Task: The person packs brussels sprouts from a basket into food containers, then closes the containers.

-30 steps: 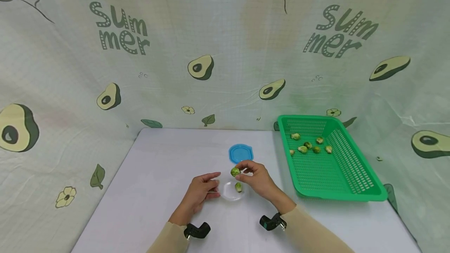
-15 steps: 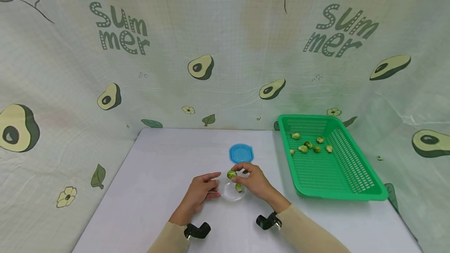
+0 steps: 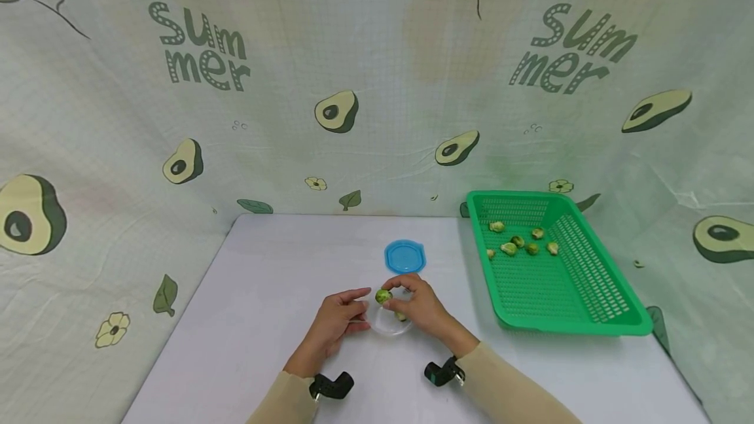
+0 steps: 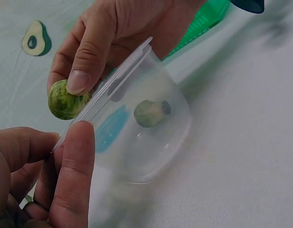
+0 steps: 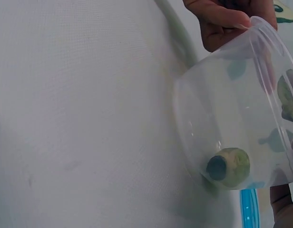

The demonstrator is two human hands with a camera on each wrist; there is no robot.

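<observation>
My left hand (image 3: 338, 320) pinches the rim of a clear plastic container (image 4: 168, 142) between thumb and finger. One Brussels sprout (image 5: 236, 167) lies inside it, seen through the wall in both wrist views. My right hand (image 3: 423, 306) holds another Brussels sprout (image 4: 65, 100) between thumb and fingertips, right at the container's open rim. In the head view this held sprout sits between the two hands, and the right hand partly covers the sprout in the container.
A blue lid (image 3: 405, 256) lies on the white table (image 3: 294, 267) just beyond the hands. To the right stands a green perforated basket (image 3: 571, 328) with several Brussels sprouts (image 3: 509, 249) toward its far side. A printed curtain (image 3: 377, 51) hangs behind the table.
My right hand has moved left with its sprout, over the container's opening, and now covers more of the sprout inside. The left hand has stayed in place on the rim.
</observation>
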